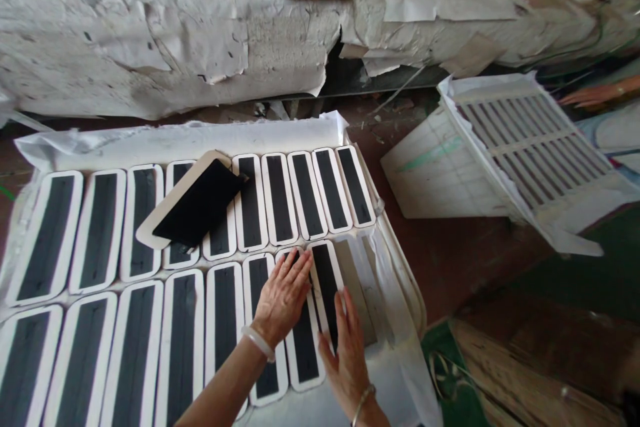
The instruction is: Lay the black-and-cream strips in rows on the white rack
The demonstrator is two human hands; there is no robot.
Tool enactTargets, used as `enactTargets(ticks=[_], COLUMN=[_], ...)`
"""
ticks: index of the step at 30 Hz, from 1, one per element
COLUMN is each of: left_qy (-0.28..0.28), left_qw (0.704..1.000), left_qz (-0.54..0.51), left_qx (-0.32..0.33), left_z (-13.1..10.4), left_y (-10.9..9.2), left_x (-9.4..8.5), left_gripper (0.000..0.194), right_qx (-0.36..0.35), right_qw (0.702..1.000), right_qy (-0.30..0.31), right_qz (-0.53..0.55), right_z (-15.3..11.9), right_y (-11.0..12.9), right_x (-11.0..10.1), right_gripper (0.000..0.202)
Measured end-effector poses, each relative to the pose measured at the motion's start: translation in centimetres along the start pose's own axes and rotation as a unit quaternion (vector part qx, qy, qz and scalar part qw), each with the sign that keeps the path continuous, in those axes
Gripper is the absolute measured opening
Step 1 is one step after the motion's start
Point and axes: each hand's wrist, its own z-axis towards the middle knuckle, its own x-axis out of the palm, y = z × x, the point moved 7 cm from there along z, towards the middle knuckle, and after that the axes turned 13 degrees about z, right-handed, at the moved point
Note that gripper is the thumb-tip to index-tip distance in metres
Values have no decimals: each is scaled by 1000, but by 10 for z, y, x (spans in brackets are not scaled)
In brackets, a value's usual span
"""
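Rows of long pieces with white rounded borders and black centres (185,340) lie side by side in a lined crate (280,137). My left hand (285,293), a white bangle at its wrist, rests fingers outstretched on top of a piece in the front row. My right hand (346,340) has its fingers spread and touches the right edge of the last piece (326,283) in that row. Across the back row lies a loose beige-edged piece with a black centre (197,203), set at a slant.
Beyond the crate stands a surface covered in torn, stained paper (175,27). To the right is another white crate (450,167) holding rows of dark strips. Another person's hand (600,93) shows at the far right. Wooden boards (530,373) lie at the lower right.
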Motion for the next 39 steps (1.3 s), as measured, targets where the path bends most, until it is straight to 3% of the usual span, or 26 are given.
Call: enactTargets(ticks=[7,24,30,35,39], left_qy=[44,47,45,36,47], left_qw=[997,998,997,998,997], left_qz=[32,10,28,24,-3], left_qx=[54,49,53,55,54], left_z=[8,4,4,0,-3], left_y=[-7,-7,-12,-9,-6], left_x=[8,16,16,11,14], left_gripper=[53,54,54,54,56], right_qx=[11,20,-9,-68,-87], right_qw=[1000,995,987,989,996], right_qy=[14,43,56,-14,-19], right_qz=[-12,-87,-150,-129,18], right_z=[-3,-2,-4,14,64], right_y=[-6,-7,-9,12,55], right_x=[9,15,21,-4,-9], right_gripper=[66,66,71,51,42])
